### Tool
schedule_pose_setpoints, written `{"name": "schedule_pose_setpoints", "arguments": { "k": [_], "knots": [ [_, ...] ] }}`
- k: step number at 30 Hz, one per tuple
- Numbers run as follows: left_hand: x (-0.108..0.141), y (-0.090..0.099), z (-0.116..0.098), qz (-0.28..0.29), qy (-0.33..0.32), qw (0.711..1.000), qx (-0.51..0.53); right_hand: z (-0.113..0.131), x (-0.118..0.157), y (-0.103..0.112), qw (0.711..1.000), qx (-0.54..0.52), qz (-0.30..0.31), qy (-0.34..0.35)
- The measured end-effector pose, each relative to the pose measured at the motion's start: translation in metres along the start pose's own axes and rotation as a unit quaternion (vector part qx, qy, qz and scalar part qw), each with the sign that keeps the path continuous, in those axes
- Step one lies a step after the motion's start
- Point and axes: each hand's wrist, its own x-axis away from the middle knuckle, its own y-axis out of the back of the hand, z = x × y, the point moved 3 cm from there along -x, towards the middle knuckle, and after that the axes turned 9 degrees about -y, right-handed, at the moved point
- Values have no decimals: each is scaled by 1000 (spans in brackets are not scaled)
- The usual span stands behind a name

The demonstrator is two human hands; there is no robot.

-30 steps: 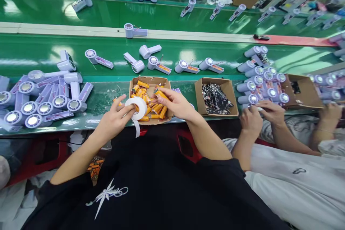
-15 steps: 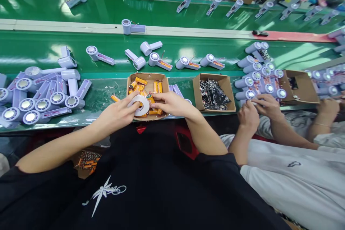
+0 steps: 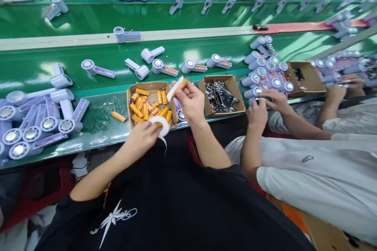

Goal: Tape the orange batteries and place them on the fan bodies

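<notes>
My left hand (image 3: 143,138) is closed on a roll of white tape (image 3: 165,126), whose loose end dangles below. Between the fingers of my right hand (image 3: 193,104) is an orange cylindrical battery (image 3: 183,84), raised above the box's right corner. A white tape strip (image 3: 173,90) lies along that battery; how far it sticks to it is hard to tell. Below both hands stands a cardboard box (image 3: 129,106) of loose orange batteries (image 3: 144,110). One more battery (image 3: 118,116) lies on the green bench left of the box.
Lavender handheld housings (image 3: 31,135) are piled at left, with others (image 3: 165,67) along the green belt (image 3: 103,55). A second cardboard box (image 3: 225,113) holds black circuit boards (image 3: 220,96). To the right, a co-worker's hands (image 3: 265,106) work close by, beside more housings (image 3: 260,72).
My hands have moved apart. The right has lifted a battery with a tape strip up and right; the left has drawn the tape roll lower toward me. The whole view has shifted.
</notes>
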Motion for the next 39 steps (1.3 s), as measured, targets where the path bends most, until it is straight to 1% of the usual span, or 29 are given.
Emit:
{"name": "schedule_pose_setpoints", "arguments": {
  "k": [3,5,7,10,12,14,15,16,18,19,20,22,24,26,28,29,31,32,34,36,38,39],
  "knots": [
    [-4,-7,44,5,73,997,-8,12,20,0,996,47,77,-1],
    [-5,-11,68,19,98,995,-3,14,38,-3,993,58,105,11],
    [-4,-15,79,36,103,994,12,15,49,-3,991,60,119,29],
    [0,-17,81,53,81,994,52,14,54,0,988,67,137,35],
    [0,-11,85,48,61,993,84,13,52,5,988,69,139,20],
    [-11,-1,101,45,63,992,104,10,49,13,990,62,124,-7],
    [-21,3,114,50,81,990,105,8,47,17,992,56,108,-21],
    [-35,5,131,58,112,987,97,6,45,22,994,51,87,-32],
    [-70,3,175,71,199,975,63,2,40,31,997,40,43,-43],
    [-91,-1,200,68,244,966,44,0,37,35,998,36,25,-44],
    [-114,-6,225,58,279,958,29,-1,34,39,998,32,12,-44],
    [-158,-22,271,49,324,944,26,-4,28,46,999,30,3,-44],
    [-197,-40,310,78,359,928,60,-7,23,54,998,33,-3,-45],
    [-225,-56,336,128,375,912,108,-8,19,64,998,36,-19,-42],
    [-242,-67,349,168,360,905,153,-7,16,76,998,36,-40,-34],
    [-248,-71,352,179,340,907,171,-4,14,81,998,36,-48,-26],
    [-252,-75,354,200,280,920,186,9,8,89,997,42,-56,-9],
    [-253,-76,354,209,243,931,176,18,3,92,997,50,-57,3],
    [-252,-76,357,218,174,953,117,44,-13,93,995,75,-54,33],
    [-251,-77,362,223,123,966,49,72,-40,88,991,109,-44,67],
    [-253,-79,368,237,79,968,11,95,-82,78,985,147,-25,87],
    [-255,-81,369,248,58,967,3,102,-107,72,982,165,-11,90]
  ]
}}
